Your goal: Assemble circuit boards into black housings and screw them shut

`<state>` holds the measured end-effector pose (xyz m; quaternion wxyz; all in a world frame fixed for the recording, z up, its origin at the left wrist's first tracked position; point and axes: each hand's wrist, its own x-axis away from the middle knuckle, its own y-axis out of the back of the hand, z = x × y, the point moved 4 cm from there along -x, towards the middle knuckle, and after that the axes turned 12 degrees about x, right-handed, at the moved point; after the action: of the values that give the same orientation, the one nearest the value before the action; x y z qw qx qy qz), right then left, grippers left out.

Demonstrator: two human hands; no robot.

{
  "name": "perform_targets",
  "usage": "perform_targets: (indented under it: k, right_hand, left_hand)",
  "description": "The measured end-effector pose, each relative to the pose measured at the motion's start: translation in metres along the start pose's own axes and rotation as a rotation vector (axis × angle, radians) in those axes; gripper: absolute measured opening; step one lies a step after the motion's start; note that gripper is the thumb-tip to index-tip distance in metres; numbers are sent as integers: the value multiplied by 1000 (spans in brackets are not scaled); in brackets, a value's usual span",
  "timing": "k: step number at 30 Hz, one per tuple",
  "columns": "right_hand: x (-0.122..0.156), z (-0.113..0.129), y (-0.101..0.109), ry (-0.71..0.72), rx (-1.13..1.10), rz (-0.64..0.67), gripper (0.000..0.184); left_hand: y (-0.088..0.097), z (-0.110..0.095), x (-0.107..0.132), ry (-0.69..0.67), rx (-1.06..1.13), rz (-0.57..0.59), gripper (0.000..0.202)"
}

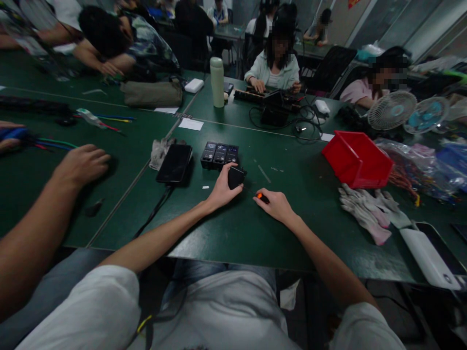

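Note:
My left hand (219, 190) is closed around a small black box-shaped module (236, 178) and holds it just above the green table. To its right, my right hand (278, 205) grips a screwdriver (260, 196) by its orange and black handle. The thin shaft points left toward the module; whether its tip touches is too fine to see. Right behind my left hand stands a row of three black modules (219, 154) with small displays. A black phone (175, 164) with a cable lies left of them, leaning on a grey glove (159, 153).
A red bin (355, 158) stands to the right, with work gloves (365, 209) and a white power bank (430, 255) nearer me. Bagged wires (412, 170) lie beyond. A co-worker's arm (69, 180) rests at left. A pale green bottle (217, 82) stands at the back.

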<state>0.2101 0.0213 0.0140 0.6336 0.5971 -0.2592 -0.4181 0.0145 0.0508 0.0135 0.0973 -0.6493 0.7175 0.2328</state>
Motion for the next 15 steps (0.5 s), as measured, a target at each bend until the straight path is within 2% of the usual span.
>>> perform_targets:
  k: [15]
  right_hand:
    - [0,0,1,23,-27,-5,27]
  left_hand:
    - [0,0,1,7,-15,2,61]
